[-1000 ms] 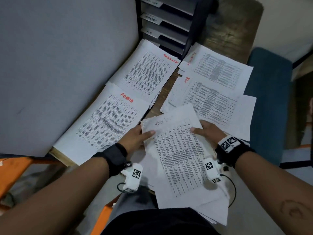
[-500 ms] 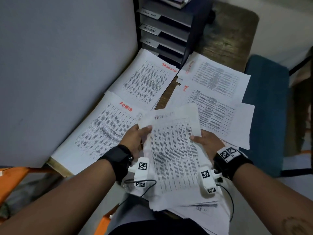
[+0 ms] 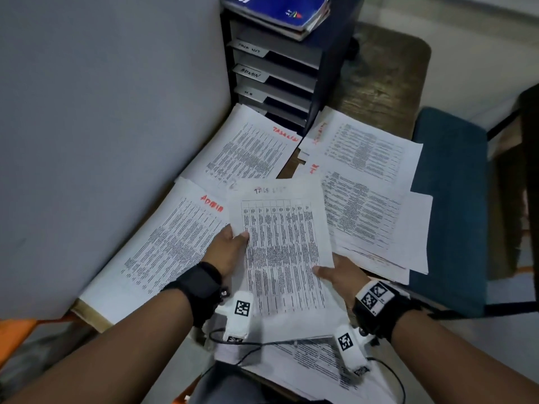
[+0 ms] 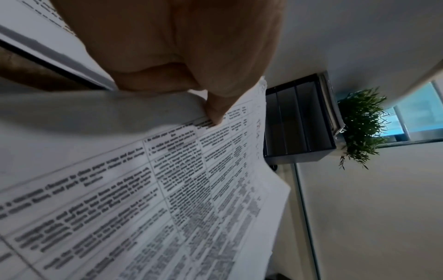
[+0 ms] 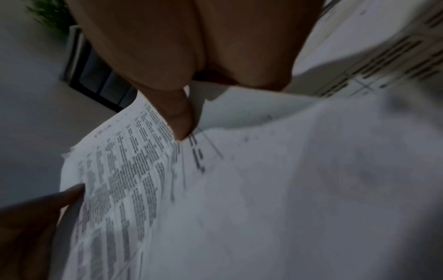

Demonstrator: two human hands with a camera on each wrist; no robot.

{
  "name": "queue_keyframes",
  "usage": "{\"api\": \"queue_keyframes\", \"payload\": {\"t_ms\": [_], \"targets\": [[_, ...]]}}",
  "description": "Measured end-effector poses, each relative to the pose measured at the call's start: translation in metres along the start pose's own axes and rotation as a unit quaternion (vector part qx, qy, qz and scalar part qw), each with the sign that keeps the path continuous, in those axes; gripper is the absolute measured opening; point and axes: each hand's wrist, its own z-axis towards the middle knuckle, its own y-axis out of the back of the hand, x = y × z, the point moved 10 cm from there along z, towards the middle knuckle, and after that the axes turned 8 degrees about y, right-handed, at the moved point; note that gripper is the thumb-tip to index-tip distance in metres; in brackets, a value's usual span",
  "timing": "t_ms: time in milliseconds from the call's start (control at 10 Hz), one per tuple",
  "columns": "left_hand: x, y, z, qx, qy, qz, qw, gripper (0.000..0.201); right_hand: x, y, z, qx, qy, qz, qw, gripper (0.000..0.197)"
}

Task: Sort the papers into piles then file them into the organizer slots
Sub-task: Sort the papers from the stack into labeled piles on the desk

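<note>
Both hands hold up a printed sheet headed "task list", with more sheets under it. My left hand pinches its left edge, thumb on top. My right hand pinches its right edge, thumb on the print. Four sorted piles lie on the desk: the admin pile at the left, the task list pile behind it, an HR pile at the right and another red-marked pile behind that. The dark organizer with labelled slots stands at the back.
A grey partition wall runs along the left. Blue notebooks lie on top of the organizer. A blue chair stands to the right of the wooden desk. Loose sheets rest on my lap. A green plant stands beside the organizer.
Both hands have lifted the task list sheet up and forward, away from the lap stack. The view has tilted up, showing more of the organizer.
</note>
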Motion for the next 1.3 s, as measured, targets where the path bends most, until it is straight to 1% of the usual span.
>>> {"api": "queue_keyframes", "payload": {"t_ms": [100,200,300,400,500,600,700,800,900,1000,1100,1200,1300], "targets": [[0.003,0.007,0.008,-0.008,0.018,-0.014,1.000,0.034,0.023,0.014,0.003,-0.072,0.021,0.016,0.997,0.033],[0.001,0.015,0.006,-0.018,0.032,-0.035,0.999,0.051,0.047,0.031,0.023,-0.134,0.012,0.078,0.988,0.030],[0.004,0.029,0.004,-0.005,0.043,-0.069,0.997,0.036,0.083,0.043,0.055,-0.158,0.012,0.053,0.986,0.032],[0.008,0.053,0.001,-0.026,0.040,-0.067,0.997,0.034,0.115,0.041,0.092,-0.146,-0.028,-0.025,0.989,0.031],[0.020,0.067,-0.003,-0.012,0.057,-0.033,0.998,0.033,0.138,0.029,0.120,-0.107,-0.058,-0.147,0.982,0.043],[0.031,0.076,0.001,0.024,0.073,0.025,0.997,0.028,0.149,0.012,0.147,-0.075,-0.046,-0.237,0.967,0.050],[0.034,0.087,0.009,0.027,0.063,0.066,0.995,0.030,0.153,-0.004,0.166,-0.063,-0.032,-0.285,0.956,0.050],[0.032,0.088,0.016,0.034,0.050,0.089,0.994,0.028,0.153,-0.012,0.175,-0.065,-0.043,-0.314,0.946,0.056],[0.030,0.083,0.023,0.044,0.041,0.117,0.991,0.022,0.153,-0.021,0.186,-0.032,-0.033,-0.355,0.934,0.055],[0.026,0.072,0.022,0.063,0.022,0.161,0.985,0.032,0.154,-0.026,0.196,-0.026,-0.032,-0.341,0.939,0.047],[0.033,0.057,0.016,0.092,0.012,0.221,0.971,0.039,0.148,-0.023,0.212,-0.084,-0.033,-0.213,0.973,0.045],[0.041,0.043,0.012,0.100,0.001,0.270,0.958,0.026,0.160,-0.019,0.212,-0.090,-0.033,-0.232,0.968,0.028],[0.045,0.035,0.009,0.093,-0.008,0.312,0.945,0.021,0.163,-0.013,0.208,-0.096,-0.024,-0.261,0.960,0.056]]}}
